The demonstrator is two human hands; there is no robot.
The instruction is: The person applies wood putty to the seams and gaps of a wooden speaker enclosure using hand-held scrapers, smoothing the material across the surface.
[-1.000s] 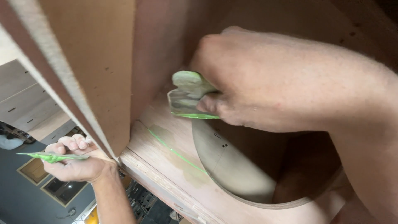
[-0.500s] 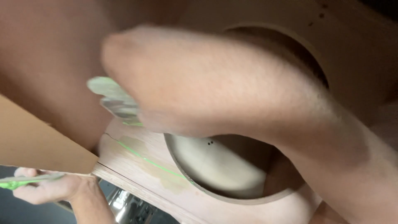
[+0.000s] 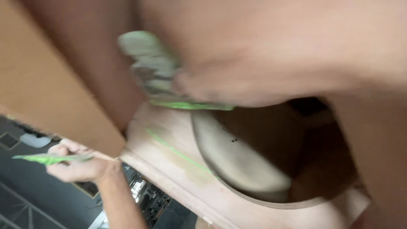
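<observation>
While the view is blurred, the right hand (image 3: 254, 72) pinches a putty knife (image 3: 157, 72) at eleven o'clock of the round hole (image 3: 254, 169) in the wooden panel (image 3: 169, 169). At eight o'clock, the left hand (image 3: 80, 165) grips a green-smeared scraper (image 3: 46, 159).

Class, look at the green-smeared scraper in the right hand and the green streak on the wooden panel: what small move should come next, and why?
Probably draw the green-smeared scraper, held in the right hand, down along the thin green streak on the pale wooden panel beside the round cut-out. The streak is still a raised line and the blade sits just above it.
</observation>
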